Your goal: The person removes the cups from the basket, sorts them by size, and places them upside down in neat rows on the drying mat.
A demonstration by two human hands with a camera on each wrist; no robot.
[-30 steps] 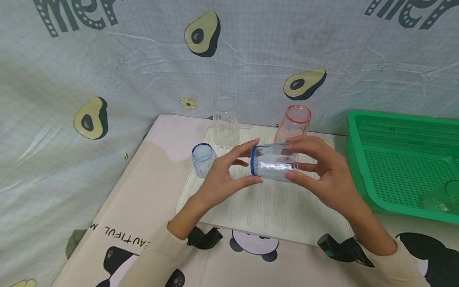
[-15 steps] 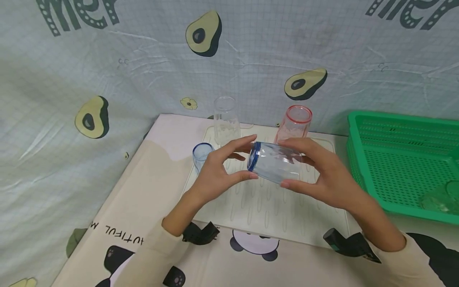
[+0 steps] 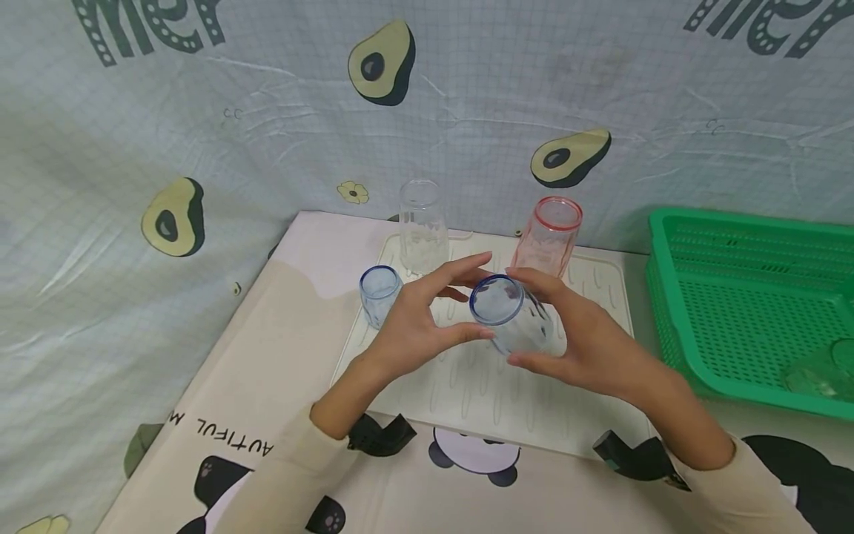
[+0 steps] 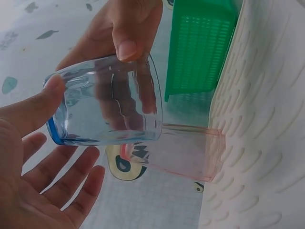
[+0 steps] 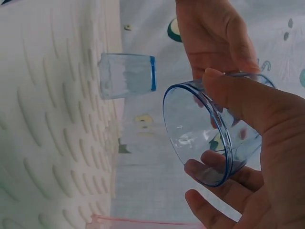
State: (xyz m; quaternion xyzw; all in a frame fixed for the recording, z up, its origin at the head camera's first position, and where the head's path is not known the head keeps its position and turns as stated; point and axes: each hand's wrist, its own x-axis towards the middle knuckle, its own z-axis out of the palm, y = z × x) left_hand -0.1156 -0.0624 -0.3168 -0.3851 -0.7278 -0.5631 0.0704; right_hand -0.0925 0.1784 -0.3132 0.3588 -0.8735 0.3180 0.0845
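Both hands hold 1 blue-rimmed glass (image 3: 510,319) above the ribbed white mat (image 3: 480,386), its mouth tilted up toward the camera. The right hand (image 3: 580,345) cups the body of the glass, thumb over the near side and fingers curled round the far side. The left hand (image 3: 414,326) pinches the rim between thumb and forefinger, its other fingers spread. Behind the left hand, a small blue glass (image 3: 380,295) stands at the mat's left edge. Farther back stand 1 clear glass (image 3: 422,226) and 1 pink glass (image 3: 550,236). A green basket (image 3: 747,297) lies to the right.
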